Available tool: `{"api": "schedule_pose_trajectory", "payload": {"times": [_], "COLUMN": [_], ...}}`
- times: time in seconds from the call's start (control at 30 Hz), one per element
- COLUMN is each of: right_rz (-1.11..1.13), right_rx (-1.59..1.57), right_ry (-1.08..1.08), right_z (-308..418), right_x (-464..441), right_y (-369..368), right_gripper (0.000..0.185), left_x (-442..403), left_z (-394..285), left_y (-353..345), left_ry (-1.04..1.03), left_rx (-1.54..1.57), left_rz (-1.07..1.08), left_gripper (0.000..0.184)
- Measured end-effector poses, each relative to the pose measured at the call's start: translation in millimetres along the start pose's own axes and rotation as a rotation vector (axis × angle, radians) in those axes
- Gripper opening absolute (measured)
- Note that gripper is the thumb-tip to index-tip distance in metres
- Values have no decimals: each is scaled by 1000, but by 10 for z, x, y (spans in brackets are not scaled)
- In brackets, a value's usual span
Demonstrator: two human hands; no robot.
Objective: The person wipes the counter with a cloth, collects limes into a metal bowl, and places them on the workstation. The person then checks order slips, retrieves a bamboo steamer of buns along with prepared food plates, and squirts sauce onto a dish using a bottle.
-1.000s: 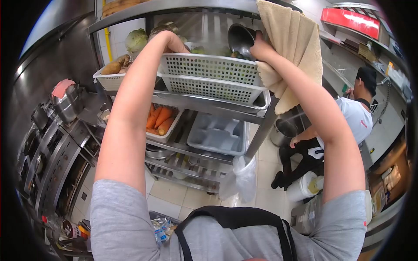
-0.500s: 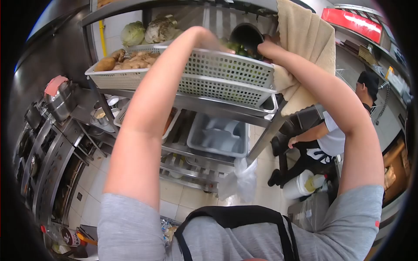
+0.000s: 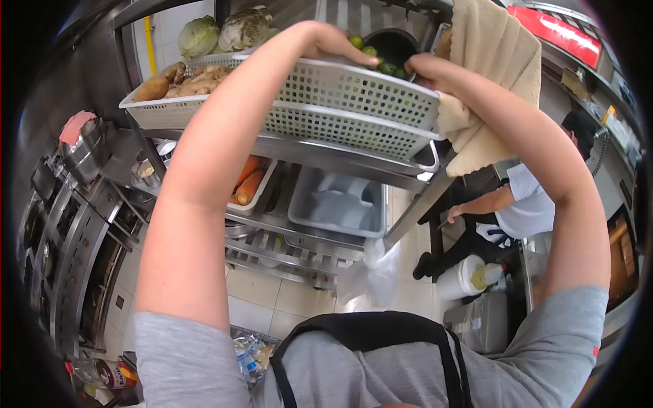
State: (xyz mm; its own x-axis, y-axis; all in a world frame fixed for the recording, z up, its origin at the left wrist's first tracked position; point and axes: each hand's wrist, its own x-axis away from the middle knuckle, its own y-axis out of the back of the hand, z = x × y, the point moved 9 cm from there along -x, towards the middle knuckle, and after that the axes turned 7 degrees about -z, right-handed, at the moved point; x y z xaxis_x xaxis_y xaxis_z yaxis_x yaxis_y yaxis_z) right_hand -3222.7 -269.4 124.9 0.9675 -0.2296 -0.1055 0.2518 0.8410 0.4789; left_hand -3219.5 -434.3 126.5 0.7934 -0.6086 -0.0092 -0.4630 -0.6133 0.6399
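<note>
My right hand (image 3: 430,68) grips the rim of a black bowl (image 3: 389,42), which is tilted inside the upper white perforated basket (image 3: 360,92). Several small green limes (image 3: 386,66) lie at the bowl's mouth. My left hand (image 3: 340,47) reaches over the basket's front edge beside the limes, its thumb stretched out; its other fingers are partly hidden. Nothing shows clearly held in it. The basket rests on a second white basket (image 3: 340,126) on the metal shelf.
Left of my forearm, ginger (image 3: 201,81) fills a white basket, with a lettuce (image 3: 198,37) and cauliflower (image 3: 243,30) behind. A beige towel (image 3: 493,75) hangs at the right post. Below are carrots (image 3: 249,187) and a grey bin (image 3: 338,204). A co-worker (image 3: 530,197) stands right.
My left hand, blurred before, is now steadier with its thumb visible near the limes. The black bowl stays in my right hand. The view has shifted slightly, revealing carrots below.
</note>
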Motion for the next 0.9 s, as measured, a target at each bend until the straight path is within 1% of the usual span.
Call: {"api": "schedule_pose_trajectory", "payload": {"times": [0.03, 0.07, 0.13, 0.17, 0.23, 0.27, 0.33, 0.37, 0.4, 0.43, 0.47, 0.5, 0.53, 0.57, 0.6, 0.63, 0.67, 0.73, 0.77, 0.8, 0.87, 0.9], "right_rz": [-89, -29, -171, -175, -388, -390, -231, -232, -203, -174, -172, -130, -90, -95, -124, -152, -155, -112, -59, -66, -47, -62], "right_rx": [122, 260, 772, 763, 846, 842, 552, 550, 530, 511, 511, 491, 471, 470, 401, 331, 329, 415, 418, 420, 195, 337], "right_ry": [62, 143, 307, 304, 519, 514, 294, 292, 235, 183, 188, 139, 88, 90, 93, 95, 92, 61, 49, 37, 12, 101], "right_z": [16, 55, 407, 378, 520, 504, 359, 367, 310, 285, 297, 217, 159, 142, 146, 150, 159, 147, 132, 88, 29, -27], "right_x": [-128, -211, -90, -87, 8, 7, 59, 139, 170, 189, 156, 46, 19, -5, 13, 21, 19, 8, 9, -21, -88, -378], "right_y": [56, 93, 160, 146, 177, 194, 195, 200, 195, 176, 168, 159, 145, 156, 166, 184, 193, 189, 178, 191, 159, 177], "right_gripper": [19, 31, 32, 32, 35, 35, 36, 36, 34, 33, 33, 31, 30, 30, 25, 22, 22, 16, 13, 13, 12, 11], "left_x": [13, 54, 141, 180, 246, 239, 239, 231, 216, 203, 197, 77, 10, -66, -141, -244, -345, -407, -435, -488, -560, -626], "left_z": [-8, 0, 37, 40, 123, 111, 117, 134, 129, 81, 32, 45, 26, 8, -5, -9, -27, -33, -33, -83, -97, -29], "left_y": [75, 169, 266, 314, 381, 358, 260, 186, 144, 153, 164, 164, 145, 117, 91, 80, 95, 83, 45, 34, 104, 139], "left_ry": [-31, -59, -36, -36, 62, 62, 122, 196, 197, 144, 91, 69, 67, 75, 83, 77, 74, 181, 230, 189, 115, 111], "left_rx": [31, 62, -34, -42, -183, -188, -415, -440, -440, -468, -498, -622, -624, -689, -753, -822, -824, -408, -362, -203, -75, -75], "left_rz": [-115, -234, -242, -238, -227, -222, -157, -87, -86, -150, -215, -185, -187, -185, -181, -175, -171, -186, -121, -108, -190, -186], "left_gripper": [89, 96, 102, 102, 103, 103, 100, 93, 93, 77, 63, 51, 51, 46, 42, 33, 33, 38, 30, 28, 35, 35]}}
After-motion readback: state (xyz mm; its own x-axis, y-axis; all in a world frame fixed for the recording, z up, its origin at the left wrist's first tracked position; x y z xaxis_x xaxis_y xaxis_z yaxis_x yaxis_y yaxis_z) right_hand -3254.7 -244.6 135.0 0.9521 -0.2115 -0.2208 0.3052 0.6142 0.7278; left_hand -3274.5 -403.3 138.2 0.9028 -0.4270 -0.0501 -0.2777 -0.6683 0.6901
